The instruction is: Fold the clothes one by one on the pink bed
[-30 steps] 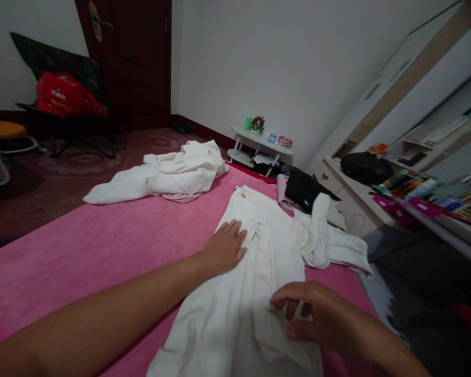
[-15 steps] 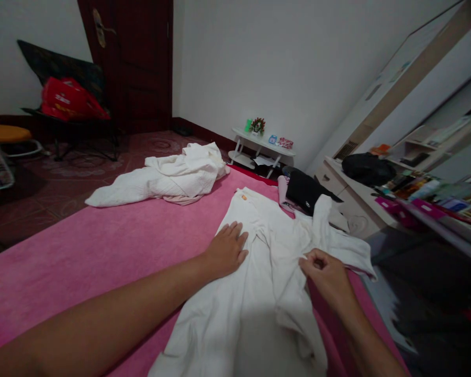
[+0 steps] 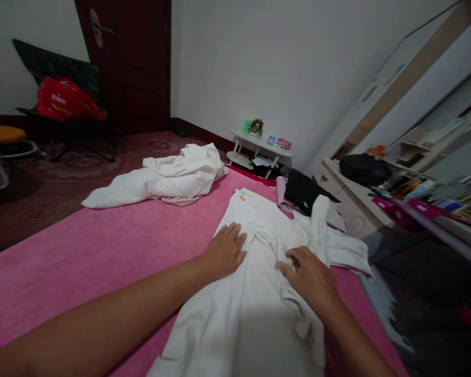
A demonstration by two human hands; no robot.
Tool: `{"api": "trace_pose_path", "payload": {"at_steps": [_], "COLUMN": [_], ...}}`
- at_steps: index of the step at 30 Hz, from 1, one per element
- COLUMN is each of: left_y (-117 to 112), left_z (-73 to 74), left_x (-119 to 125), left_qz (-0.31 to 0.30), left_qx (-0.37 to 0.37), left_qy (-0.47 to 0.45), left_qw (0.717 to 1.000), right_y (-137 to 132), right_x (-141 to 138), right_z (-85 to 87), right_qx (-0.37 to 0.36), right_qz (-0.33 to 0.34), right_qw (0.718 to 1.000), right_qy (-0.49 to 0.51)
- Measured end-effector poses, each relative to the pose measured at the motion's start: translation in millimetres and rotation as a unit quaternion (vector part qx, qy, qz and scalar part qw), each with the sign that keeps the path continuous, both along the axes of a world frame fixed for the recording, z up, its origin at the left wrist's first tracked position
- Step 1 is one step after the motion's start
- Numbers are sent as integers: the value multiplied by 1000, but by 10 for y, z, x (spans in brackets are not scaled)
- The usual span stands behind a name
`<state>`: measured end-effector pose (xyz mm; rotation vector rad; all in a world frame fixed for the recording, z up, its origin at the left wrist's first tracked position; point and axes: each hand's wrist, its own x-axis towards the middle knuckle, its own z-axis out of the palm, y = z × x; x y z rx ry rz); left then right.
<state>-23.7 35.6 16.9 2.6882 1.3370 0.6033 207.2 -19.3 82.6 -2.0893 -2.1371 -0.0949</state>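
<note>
A white long-sleeved garment (image 3: 255,298) lies spread over the pink bed cover (image 3: 113,251), with a small orange label near its far edge. My left hand (image 3: 224,252) rests flat on its left side, fingers stretched out. Over the right side is my right hand (image 3: 308,272), its thumb and fingers curved and apart, touching or just above the cloth, with nothing gripped that I can see. One sleeve (image 3: 347,251) sticks out past the right hand, with a raised fold beside it. Wrinkles run across the cloth between both hands.
Crumpled white clothing (image 3: 168,175) lies at the bed's far left edge. Dark folded clothes (image 3: 304,191) sit at the far right corner. Beyond are a small white table (image 3: 261,144), a cluttered dresser (image 3: 351,196) and a chair with a red bag (image 3: 68,99).
My right hand has moved left over the garment, and its pinch on the right edge has loosened. That edge is now folded inward. My left hand stays in place.
</note>
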Motion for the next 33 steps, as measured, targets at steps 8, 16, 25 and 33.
{"api": "trace_pose_path", "payload": {"at_steps": [8, 16, 25, 33], "left_y": [3, -8, 85, 230], "left_z": [-15, -1, 60, 32], "left_x": [-13, -10, -34, -73], "left_qz": [-7, -5, 21, 32], "left_qx": [-4, -7, -88, -143], "left_qy": [-12, -8, -207, -353], "left_qw": [1000, 1000, 974, 924], "right_y": [140, 188, -153, -581], "right_x": [218, 579, -49, -336], "right_z": [-81, -174, 335, 294], "right_qx": [1, -55, 102, -59], "right_qz": [-25, -77, 44, 203], "right_qw": [1000, 972, 897, 966], "right_qy": [18, 214, 427, 147]}}
